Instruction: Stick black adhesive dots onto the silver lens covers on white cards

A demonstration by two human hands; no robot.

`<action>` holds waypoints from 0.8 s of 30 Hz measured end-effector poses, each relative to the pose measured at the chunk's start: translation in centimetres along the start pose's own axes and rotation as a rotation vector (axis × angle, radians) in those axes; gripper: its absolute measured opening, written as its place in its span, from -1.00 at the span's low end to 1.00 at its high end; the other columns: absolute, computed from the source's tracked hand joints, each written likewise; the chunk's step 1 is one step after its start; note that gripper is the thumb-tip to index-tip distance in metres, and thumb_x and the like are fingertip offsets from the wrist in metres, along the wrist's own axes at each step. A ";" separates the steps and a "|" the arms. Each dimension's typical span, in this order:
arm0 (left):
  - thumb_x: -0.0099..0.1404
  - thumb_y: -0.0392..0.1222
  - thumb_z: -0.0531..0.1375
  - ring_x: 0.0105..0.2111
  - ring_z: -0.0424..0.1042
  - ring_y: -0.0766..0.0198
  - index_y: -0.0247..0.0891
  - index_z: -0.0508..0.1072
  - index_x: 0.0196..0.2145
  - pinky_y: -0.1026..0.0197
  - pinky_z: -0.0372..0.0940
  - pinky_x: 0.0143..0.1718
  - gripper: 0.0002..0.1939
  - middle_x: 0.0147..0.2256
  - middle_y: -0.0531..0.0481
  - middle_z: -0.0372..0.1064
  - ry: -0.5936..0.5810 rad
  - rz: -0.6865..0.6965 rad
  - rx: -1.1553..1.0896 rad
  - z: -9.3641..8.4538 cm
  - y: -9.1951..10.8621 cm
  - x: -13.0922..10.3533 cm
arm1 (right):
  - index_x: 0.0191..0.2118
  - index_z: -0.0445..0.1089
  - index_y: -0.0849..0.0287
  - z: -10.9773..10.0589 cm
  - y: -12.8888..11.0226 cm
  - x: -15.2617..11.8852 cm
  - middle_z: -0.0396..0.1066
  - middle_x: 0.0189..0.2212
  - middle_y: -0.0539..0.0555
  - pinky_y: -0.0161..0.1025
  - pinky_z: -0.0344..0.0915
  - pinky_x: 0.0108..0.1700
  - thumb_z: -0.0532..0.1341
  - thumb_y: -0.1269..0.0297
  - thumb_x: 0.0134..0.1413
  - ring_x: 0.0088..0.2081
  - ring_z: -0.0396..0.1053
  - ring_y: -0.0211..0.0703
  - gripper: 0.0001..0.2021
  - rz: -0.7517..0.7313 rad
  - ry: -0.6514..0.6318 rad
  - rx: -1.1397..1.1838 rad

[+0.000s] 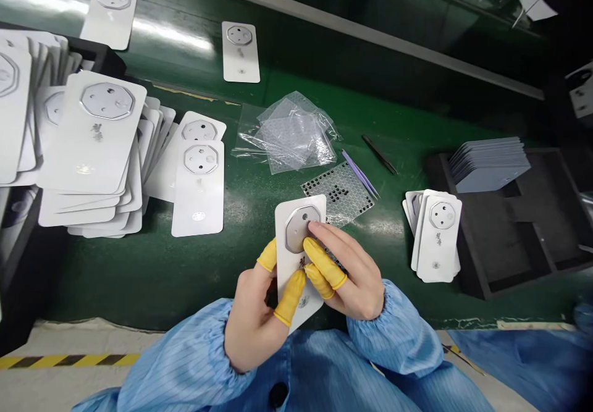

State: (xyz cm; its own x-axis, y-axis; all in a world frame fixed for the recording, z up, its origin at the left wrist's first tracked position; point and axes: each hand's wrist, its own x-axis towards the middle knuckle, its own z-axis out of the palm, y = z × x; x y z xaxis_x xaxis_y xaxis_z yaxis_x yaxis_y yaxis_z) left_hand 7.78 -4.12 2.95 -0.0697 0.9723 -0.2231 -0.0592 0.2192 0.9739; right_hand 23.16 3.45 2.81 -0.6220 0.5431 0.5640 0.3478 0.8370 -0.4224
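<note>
A white phone back cover (287, 276) with a silver octagonal camera plate is held tilted in my left hand (259, 313), thumb on its face and fingers at its left edge. My right hand (352, 270) lies over the cover's right side. One bare fingertip touches the camera plate, while two fingers in yellow finger cots are pinched together; anything between them is hidden. Just behind the cover is a clear sheet (343, 193) bearing rows of small black dots. Purple tweezers (360, 175) lie across its edge, with dark tweezers (378, 154) farther right.
Stacked covers (92, 146) fill the left side, with two overlapping covers (198, 189) beside them. Clear plastic bags (296, 131) lie mid-table. At right are a small cover pile (438, 239) and a black tray (519, 239) holding grey panels (491, 165). Single covers (241, 54) lie farther back.
</note>
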 end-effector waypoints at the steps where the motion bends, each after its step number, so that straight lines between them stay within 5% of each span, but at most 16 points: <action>1: 0.19 -0.27 0.24 -0.41 0.49 0.19 -0.12 0.21 0.21 0.23 0.42 -0.37 -0.36 -0.15 -0.05 0.52 -0.008 0.005 0.031 0.0 0.1 0.0 | 0.06 0.29 0.34 0.0 0.0 0.0 0.34 0.07 0.36 0.04 0.48 0.00 0.12 0.42 0.18 0.15 0.28 0.08 -0.68 -0.002 -0.006 -0.004; 11: 0.15 -0.19 0.28 -0.45 0.50 0.15 -0.17 0.23 0.20 0.22 0.41 -0.45 -0.34 -0.24 -0.07 0.54 0.071 -0.085 0.069 -0.2 -0.5 0.1 | 0.20 0.12 0.35 1.8 0.3 -0.8 0.13 0.21 0.39 0.20 0.30 0.14 -0.01 0.36 0.25 0.27 0.07 0.14 -0.57 0.105 -0.115 0.155; 15: 0.20 -0.12 0.26 -0.23 0.54 0.07 -0.10 0.01 0.29 0.20 0.47 -0.33 -0.22 -0.02 -0.11 0.47 0.060 -0.124 -0.165 -0.3 -0.2 1.5 | 0.23 0.09 0.19 2.0 1.1 -0.6 0.10 0.24 0.28 0.18 0.19 0.22 -0.05 0.25 0.30 0.27 0.08 0.05 -0.57 0.168 -0.133 0.303; 18: 0.21 -0.19 0.26 -0.05 0.48 0.07 0.16 -0.29 0.32 0.13 0.46 -0.17 -0.05 0.08 0.01 0.38 0.168 -0.029 -0.242 -2.3 0.5 2.0 | 0.28 -0.01 0.18 2.0 1.0 -1.1 -0.02 0.30 0.27 0.16 0.15 0.24 0.02 0.16 0.28 0.31 0.00 0.07 -0.49 0.255 -0.076 0.312; 20: 0.15 -0.24 0.30 0.04 0.40 0.06 0.17 -0.08 0.30 0.13 0.43 -0.07 -0.11 0.11 0.05 0.35 0.311 0.052 -0.148 -4.7 0.6 1.8 | 0.26 0.03 0.18 2.4 0.7 -2.1 -0.01 0.29 0.30 0.16 0.18 0.23 0.14 0.17 0.21 0.31 -0.02 0.11 -0.44 0.294 -0.092 0.224; 22: 0.12 -0.24 0.32 0.03 0.40 0.05 -0.02 0.39 0.08 0.19 0.42 -0.09 -0.45 0.04 0.02 0.40 0.463 0.061 -0.016 -6.9 0.2 1.0 | 0.20 0.14 0.18 3.1 0.5 -3.4 0.09 0.25 0.32 0.19 0.21 0.20 0.21 0.26 0.16 0.30 0.01 0.13 -0.49 0.258 -0.169 0.122; 24: 0.12 -0.18 0.32 -0.09 0.46 0.06 -0.16 0.58 -0.19 0.23 0.46 -0.21 -0.75 -0.08 -0.03 0.46 0.523 -0.019 0.080 -8.2 -0.5 0.3 | 0.15 0.22 0.17 3.9 0.5 -4.6 0.23 0.18 0.30 0.17 0.24 0.18 0.17 0.41 0.18 0.27 0.09 0.08 -0.59 0.221 -0.207 0.080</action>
State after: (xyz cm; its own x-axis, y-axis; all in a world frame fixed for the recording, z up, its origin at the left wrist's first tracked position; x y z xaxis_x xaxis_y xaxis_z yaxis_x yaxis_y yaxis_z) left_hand -0.39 -4.64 2.04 -0.5579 0.8023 -0.2123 0.0095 0.2620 0.9650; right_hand 23.42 1.13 -2.75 -0.6696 0.6797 0.2994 0.4393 0.6875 -0.5782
